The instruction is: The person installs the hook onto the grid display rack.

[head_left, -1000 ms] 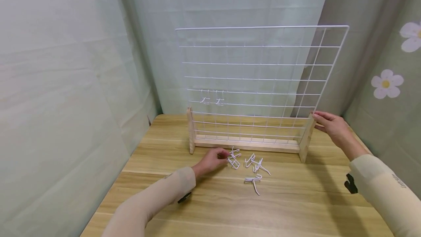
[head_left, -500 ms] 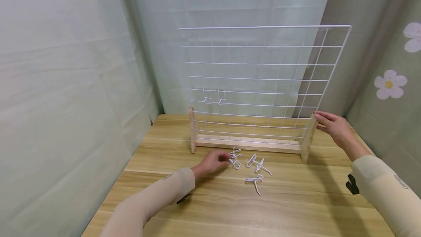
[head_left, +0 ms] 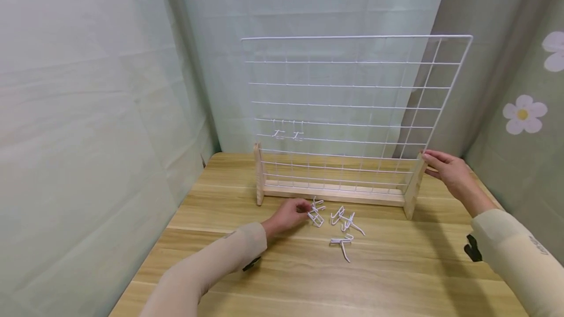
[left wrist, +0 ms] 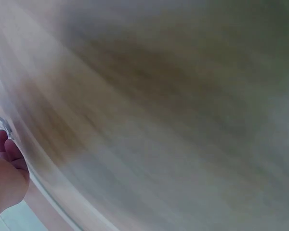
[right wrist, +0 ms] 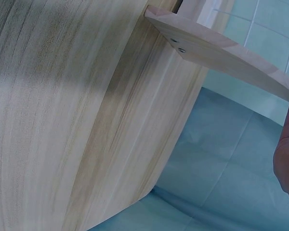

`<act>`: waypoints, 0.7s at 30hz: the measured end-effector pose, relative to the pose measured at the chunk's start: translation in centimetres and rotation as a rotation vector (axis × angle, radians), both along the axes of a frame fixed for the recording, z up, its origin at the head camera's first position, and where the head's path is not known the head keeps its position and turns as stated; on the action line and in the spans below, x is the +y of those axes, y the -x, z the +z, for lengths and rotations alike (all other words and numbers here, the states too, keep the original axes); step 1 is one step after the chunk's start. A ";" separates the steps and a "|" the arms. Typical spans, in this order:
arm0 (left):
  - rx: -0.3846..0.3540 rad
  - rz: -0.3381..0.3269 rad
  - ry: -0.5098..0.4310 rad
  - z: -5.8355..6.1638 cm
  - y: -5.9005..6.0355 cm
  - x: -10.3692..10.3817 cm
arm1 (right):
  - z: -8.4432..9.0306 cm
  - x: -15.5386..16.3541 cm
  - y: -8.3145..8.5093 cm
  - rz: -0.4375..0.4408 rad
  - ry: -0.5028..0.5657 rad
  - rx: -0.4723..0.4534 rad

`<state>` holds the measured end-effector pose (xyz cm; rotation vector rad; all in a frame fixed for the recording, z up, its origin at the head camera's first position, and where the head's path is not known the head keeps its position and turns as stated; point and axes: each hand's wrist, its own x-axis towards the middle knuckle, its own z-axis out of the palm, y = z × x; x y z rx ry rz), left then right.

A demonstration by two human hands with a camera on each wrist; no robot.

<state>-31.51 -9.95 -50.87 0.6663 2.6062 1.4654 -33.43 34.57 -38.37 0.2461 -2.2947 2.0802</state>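
Left hand point(head_left: 288, 215) at loose white wire hooks point(head_left: 335, 221) on wooden table point(head_left: 396, 268), fingertips closing on nearest hook point(head_left: 315, 217); firm pinch or mere touch, cannot tell. Hook pile at 6 o'clock of wire grid panel point(head_left: 352, 106). Right hand point(head_left: 445, 168) grips wooden end post point(head_left: 415, 185) at panel's 4 o'clock, steadying. Two hooks hung point(head_left: 287, 133) at 8 o'clock. Advice: lift one hook clear of tangle, keep post braced.
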 end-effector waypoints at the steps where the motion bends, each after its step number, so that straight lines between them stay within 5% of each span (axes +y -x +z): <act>1: -0.003 -0.003 0.000 -0.1 0.0 0.1 | 0.0 0.0 0.0 0.002 0.010 -0.001; 21: -0.027 0.007 -0.001 -0.3 -1.0 -0.4 | -0.1 0.0 0.1 0.023 0.070 0.017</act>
